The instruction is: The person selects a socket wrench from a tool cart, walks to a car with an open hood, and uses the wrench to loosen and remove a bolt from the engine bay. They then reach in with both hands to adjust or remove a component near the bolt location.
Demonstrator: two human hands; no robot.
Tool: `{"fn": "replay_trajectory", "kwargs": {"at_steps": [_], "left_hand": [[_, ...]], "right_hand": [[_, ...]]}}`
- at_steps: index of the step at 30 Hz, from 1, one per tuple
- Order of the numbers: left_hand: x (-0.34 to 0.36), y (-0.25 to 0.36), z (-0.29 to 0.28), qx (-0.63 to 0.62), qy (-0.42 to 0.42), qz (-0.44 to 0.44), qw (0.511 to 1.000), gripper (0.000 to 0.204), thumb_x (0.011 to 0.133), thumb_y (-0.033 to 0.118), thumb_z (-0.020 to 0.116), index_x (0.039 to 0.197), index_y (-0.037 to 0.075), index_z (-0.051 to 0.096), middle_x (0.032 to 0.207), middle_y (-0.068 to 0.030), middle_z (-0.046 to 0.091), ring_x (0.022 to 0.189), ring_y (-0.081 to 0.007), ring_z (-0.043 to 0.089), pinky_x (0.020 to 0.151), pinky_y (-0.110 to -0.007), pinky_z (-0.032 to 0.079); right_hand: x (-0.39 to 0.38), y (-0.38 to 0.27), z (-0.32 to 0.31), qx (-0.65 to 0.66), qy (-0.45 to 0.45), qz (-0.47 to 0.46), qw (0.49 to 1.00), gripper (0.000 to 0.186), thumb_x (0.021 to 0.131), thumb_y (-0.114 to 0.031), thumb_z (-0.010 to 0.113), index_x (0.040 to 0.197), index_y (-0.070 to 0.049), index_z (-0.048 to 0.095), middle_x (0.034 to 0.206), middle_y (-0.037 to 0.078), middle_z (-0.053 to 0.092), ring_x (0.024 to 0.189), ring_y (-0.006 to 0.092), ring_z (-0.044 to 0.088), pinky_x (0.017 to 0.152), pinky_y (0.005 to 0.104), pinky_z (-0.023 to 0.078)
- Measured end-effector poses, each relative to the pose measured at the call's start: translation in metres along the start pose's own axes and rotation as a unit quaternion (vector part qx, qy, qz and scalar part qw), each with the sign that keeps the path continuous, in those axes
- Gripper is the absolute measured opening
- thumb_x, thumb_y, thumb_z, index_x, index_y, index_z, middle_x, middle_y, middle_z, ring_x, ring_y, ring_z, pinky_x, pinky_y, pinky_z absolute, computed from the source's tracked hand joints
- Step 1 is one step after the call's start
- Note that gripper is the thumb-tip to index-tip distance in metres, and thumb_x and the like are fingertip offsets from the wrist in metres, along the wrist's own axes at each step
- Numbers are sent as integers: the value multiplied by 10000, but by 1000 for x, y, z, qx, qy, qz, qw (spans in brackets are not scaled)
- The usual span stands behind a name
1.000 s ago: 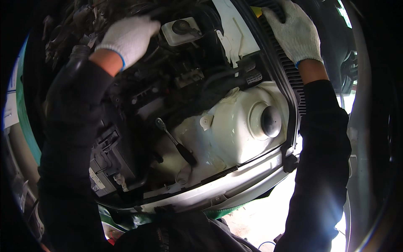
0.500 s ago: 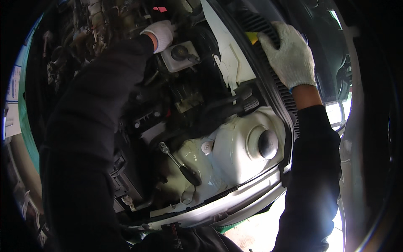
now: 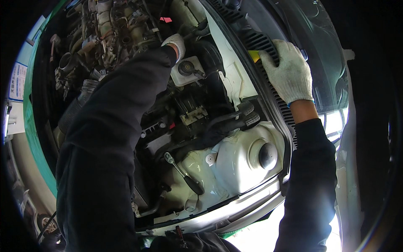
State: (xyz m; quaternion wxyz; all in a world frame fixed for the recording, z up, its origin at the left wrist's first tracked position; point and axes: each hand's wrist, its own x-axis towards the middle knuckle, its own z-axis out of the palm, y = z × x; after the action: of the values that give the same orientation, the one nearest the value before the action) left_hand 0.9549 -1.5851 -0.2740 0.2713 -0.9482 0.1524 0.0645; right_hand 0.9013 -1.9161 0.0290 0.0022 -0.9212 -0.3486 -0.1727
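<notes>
Engine bay: A car's open bay [image 3: 218,218] fills the scene; more of its far-left engine [image 3: 103,42] shows than a second ago, as the left arm stretches farther in.
Windshield: Dark glass [image 3: 323,67] slopes away at right.
Left sleeve: Black cloth [image 3: 96,147] crosses from near left to far centre, blocking the view of the bay's left side.
Grille: A ribbed black strip [image 3: 258,41] runs along the windshield's base, under the right hand.
Strut tower: A pale, glossy dome [image 3: 235,161] stands at near right, between the arms.
Right hand: The gloved hand [image 3: 289,71] has kept its place on the grille, thumb apart from the fingers; whether the grip clasps the ribbed edge, one cannot tell.
Left hand: The other glove [image 3: 178,44] has moved from the reservoir's left to its far side, apparently shifting the work there; with fingers hidden, the state of the grip cannot be told.
Reservoir: A whitish, black-capped tank [image 3: 180,80] sits at far centre, just nearer than the left hand.
Ratchet: A black-handled wrench [image 3: 193,185] lies unheld at near centre, left of the strut tower.
Yellow piece: A small patch [image 3: 253,55] shows beside the right thumb.
Pink tag: A bright scrap [image 3: 166,19] lies beyond the left hand.
</notes>
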Motion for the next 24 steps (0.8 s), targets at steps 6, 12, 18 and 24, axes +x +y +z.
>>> {"fn": "replay_trajectory", "kwargs": {"at_steps": [6,12,18,24], "left_hand": [[8,1,6,-7,-2,-12,1000,195,996,277,720,1084,223,886,1152,-65,831,1087,-297,776,923,-439,588],[38,6,55,17,-21,-6,1000,241,1020,300,701,1171,232,876,1243,-55,825,1142,-274,770,976,-424,582],[59,15,94,-1,0,-4,1000,234,969,297,698,1084,237,894,1172,-84,838,1089,-331,783,883,-468,592],[27,13,29,-5,6,29,1000,205,967,324,724,1075,268,889,1144,-48,838,1056,-310,783,864,-462,589]], "right_hand": [[0,-2,0,-8,6,3,1000,476,1034,-428,701,1278,-22,742,1210,179,766,1213,348,717,1059,499,576],[1,-3,-1,3,-7,11,1000,481,1017,-419,707,1281,-19,742,1218,183,764,1221,370,708,1070,509,567],[2,-5,-6,22,-33,25,999,483,1019,-414,704,1288,-14,740,1233,195,759,1225,381,704,1081,499,563],[2,-9,-8,8,-11,24,1000,475,1005,-383,727,1297,-8,734,1232,189,755,1223,364,707,1068,492,566]]}}
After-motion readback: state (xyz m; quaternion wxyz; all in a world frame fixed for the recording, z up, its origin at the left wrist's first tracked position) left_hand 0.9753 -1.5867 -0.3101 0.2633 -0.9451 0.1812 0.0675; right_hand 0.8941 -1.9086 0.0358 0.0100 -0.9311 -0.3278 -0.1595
